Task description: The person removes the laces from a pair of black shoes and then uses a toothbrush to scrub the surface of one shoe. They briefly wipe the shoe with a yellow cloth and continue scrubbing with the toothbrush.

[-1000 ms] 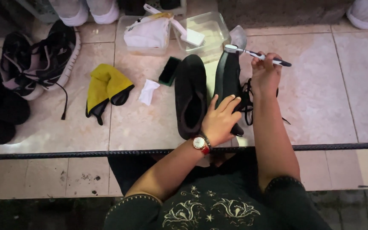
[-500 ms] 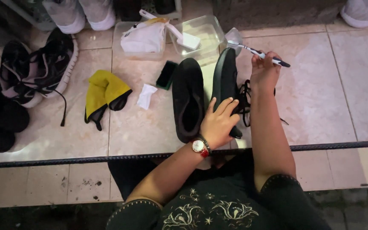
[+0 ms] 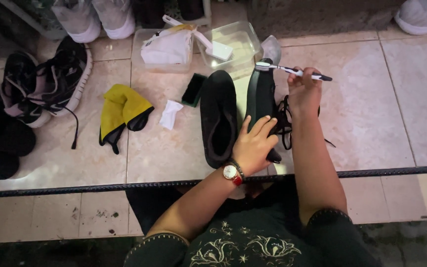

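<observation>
Leftmost, a pair of black-and-white sneakers (image 3: 45, 84) lies beside a yellow glove (image 3: 122, 106) and one crumpled white cloth (image 3: 170, 112). Behind them stand two clear plastic tubs: the left tub (image 3: 142, 44) holds a white bag, the right tub (image 3: 245, 37) a white-headed brush. Two black shoes lie side by side with toes pointing away from the person. The first shoe (image 3: 218, 116) lies free. The left hand (image 3: 254, 144) rests spread fingers on the second shoe (image 3: 261, 96), steadying it on edge. The right hand (image 3: 303, 91) is closed around one toothbrush (image 3: 292, 71), lying crosswise with bristles at the toe.
</observation>
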